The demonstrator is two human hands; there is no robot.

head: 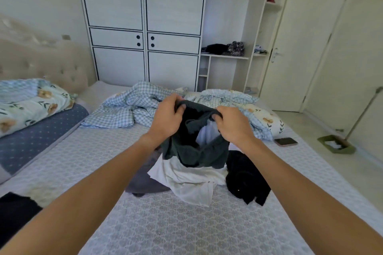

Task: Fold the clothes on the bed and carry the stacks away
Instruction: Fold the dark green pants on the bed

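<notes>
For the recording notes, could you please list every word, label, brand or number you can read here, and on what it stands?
None can be read.
Dark garment held in the left hand and right hand: no print shows.
Phone on the bed: screen dark.
Shelf items: too small to read.

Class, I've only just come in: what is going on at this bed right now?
A person stands over the bed, sorting laundry. The left hand and right hand both grip the top edge of a dark garment, holding it up above an unfolded pile: a white garment, a grey one and a black one. No folded stack is in view yet. A phone lies near the bed's right edge.
</notes>
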